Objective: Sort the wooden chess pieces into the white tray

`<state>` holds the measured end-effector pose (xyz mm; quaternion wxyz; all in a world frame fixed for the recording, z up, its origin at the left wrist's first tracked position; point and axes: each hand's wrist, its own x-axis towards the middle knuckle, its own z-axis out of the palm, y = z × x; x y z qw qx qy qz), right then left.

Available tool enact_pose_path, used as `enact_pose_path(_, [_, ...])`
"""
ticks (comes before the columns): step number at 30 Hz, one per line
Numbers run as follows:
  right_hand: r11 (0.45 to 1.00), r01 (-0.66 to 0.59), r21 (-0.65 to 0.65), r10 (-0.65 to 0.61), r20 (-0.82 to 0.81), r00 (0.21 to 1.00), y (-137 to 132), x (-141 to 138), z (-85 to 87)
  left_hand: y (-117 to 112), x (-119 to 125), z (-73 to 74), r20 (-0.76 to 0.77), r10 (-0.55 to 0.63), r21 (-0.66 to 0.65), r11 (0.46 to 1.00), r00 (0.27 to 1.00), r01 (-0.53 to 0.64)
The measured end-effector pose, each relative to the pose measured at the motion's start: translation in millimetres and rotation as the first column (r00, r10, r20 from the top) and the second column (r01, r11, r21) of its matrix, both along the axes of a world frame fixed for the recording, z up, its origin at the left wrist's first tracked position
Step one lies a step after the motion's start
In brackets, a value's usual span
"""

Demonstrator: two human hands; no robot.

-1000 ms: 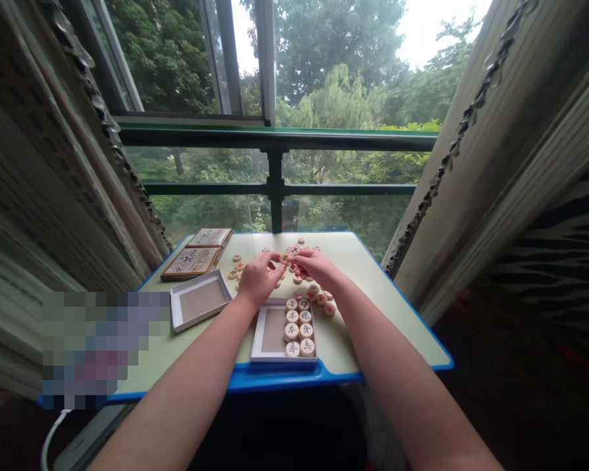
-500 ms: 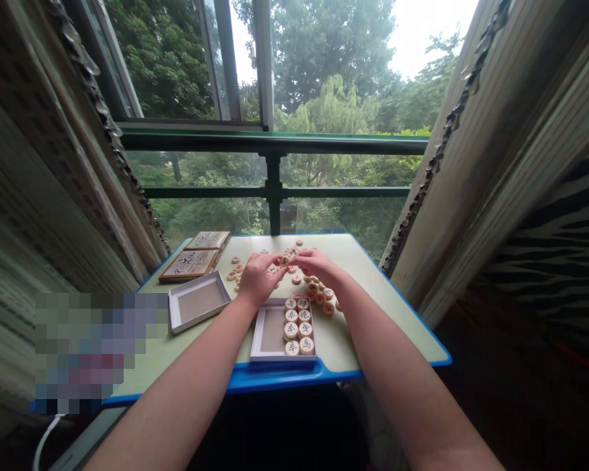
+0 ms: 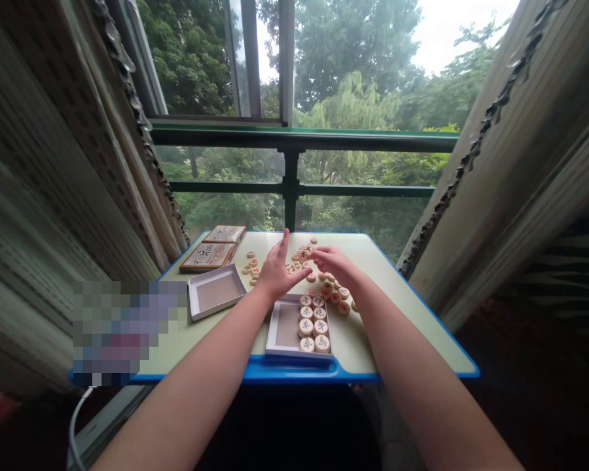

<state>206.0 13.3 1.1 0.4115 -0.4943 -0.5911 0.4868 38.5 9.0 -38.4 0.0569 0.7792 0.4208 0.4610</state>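
My left hand (image 3: 276,273) is over the table with its fingers stretched up and the thumb spread away; nothing is in it. Facing it, my right hand (image 3: 337,263) pinches a round wooden Chinese chess piece (image 3: 303,256) at its fingertips. Beneath and around both hands lie loose chess pieces (image 3: 343,307) with red or dark characters. Nearer to me, a shallow white box (image 3: 283,327) holds two columns of pieces (image 3: 306,327) along its right side, dark characters facing up. The left part of its floor is bare.
Left of the hands lies a second shallow box part (image 3: 216,292), with a brown folded case (image 3: 209,256) bearing written characters behind it. A blurred-out item (image 3: 127,333) with a white cable (image 3: 73,418) is at the table's left edge. A window railing (image 3: 363,139) stands behind the table.
My left hand has let go of the chess piece and opened its fingers; the piece is now at my right fingertips. The whole view has shifted, with things appearing further right.
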Motion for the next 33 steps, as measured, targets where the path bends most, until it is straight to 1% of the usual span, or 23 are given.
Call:
enact_pose_path(3, [1.000, -0.024, 0.003, 0.024, -0.001, 1.000, 0.7, -0.4, -1.2, 2.0, -0.3, -0.6, -0.050, -0.028, -0.002, 1.000, 0.998, 0.028])
enact_pose_path(7, [1.000, -0.012, 0.004, 0.011, 0.034, 0.999, 0.6, -1.0, -1.7, 1.1, -0.5, -0.6, 0.050, -0.039, -0.090, 0.995, 0.998, 0.043])
enact_pose_path(8, [1.000, -0.008, 0.005, 0.007, 0.042, 0.999, 0.3, -1.2, -1.4, 0.6, -0.5, -0.2, 0.045, -0.048, -0.109, 0.993, 0.998, 0.053])
enact_pose_path(10, [1.000, 0.006, 0.012, -0.007, 0.047, 0.999, -0.4, -1.3, -0.5, -0.1, -0.5, 0.6, -0.015, -0.080, -0.123, 0.989, 0.997, 0.078])
enact_pose_path(12, [0.999, 0.025, 0.022, -0.025, 0.027, 0.999, -0.9, -1.3, 0.4, -0.5, -0.3, 1.3, -0.063, -0.102, -0.114, 0.989, 0.993, 0.094])
enact_pose_path(15, [1.000, 0.017, 0.020, -0.017, -0.007, 1.000, -0.5, -0.9, 0.4, -0.6, -0.1, 1.2, -0.036, -0.077, -0.106, 0.992, 0.996, 0.072])
enact_pose_path(20, [0.998, -0.059, 0.012, 0.059, -0.011, 0.998, 0.2, -0.8, -2.1, 1.3, -0.6, 0.2, -0.084, -0.039, -0.034, 0.999, 0.996, 0.036])
enact_pose_path(22, [0.995, -0.093, 0.031, 0.093, -0.017, 0.995, -0.4, -0.5, -2.0, 1.9, -0.7, 0.5, -0.091, -0.018, -0.018, 1.000, 0.996, 0.016])
enact_pose_path(24, [0.993, -0.098, 0.061, 0.100, -0.017, 0.995, -0.8, 0.6, -1.1, 1.8, -0.5, 1.1, -0.093, -0.003, -0.022, 1.000, 0.996, 0.001])
enact_pose_path(26, [0.993, -0.045, 0.110, 0.045, -0.003, 0.999, -0.1, 2.8, -0.5, 1.3, -0.1, 1.7, -0.107, 0.008, -0.039, 0.999, 0.994, -0.012])
enact_pose_path(28, [0.977, 0.057, 0.207, -0.076, 0.081, 0.994, 2.0, 5.5, -0.8, 0.8, -0.1, 2.0, -0.134, 0.014, -0.059, 0.998, 0.991, -0.022])
enact_pose_path(29, [0.955, 0.100, 0.280, -0.151, 0.169, 0.974, 3.3, 6.6, -1.3, 0.7, -0.3, 2.0, -0.148, 0.015, -0.064, 0.998, 0.989, -0.025])
enact_pose_path(30, [0.925, 0.116, 0.362, -0.227, 0.282, 0.932, 4.5, 7.5, -2.0, 0.8, -0.7, 2.0, -0.160, 0.020, -0.065, 0.997, 0.987, -0.031])
enact_pose_path(32, [0.866, 0.075, 0.494, -0.356, 0.504, 0.787, 5.6, 7.7, -2.8, 1.4, -1.8, 1.8, -0.173, 0.047, -0.057, 0.997, 0.984, -0.058])
enact_pose_path(33, [0.856, 0.038, 0.516, -0.386, 0.589, 0.710, 5.2, 7.0, -2.5, 2.0, -2.5, 1.7, -0.174, 0.067, -0.049, 0.996, 0.982, -0.077])
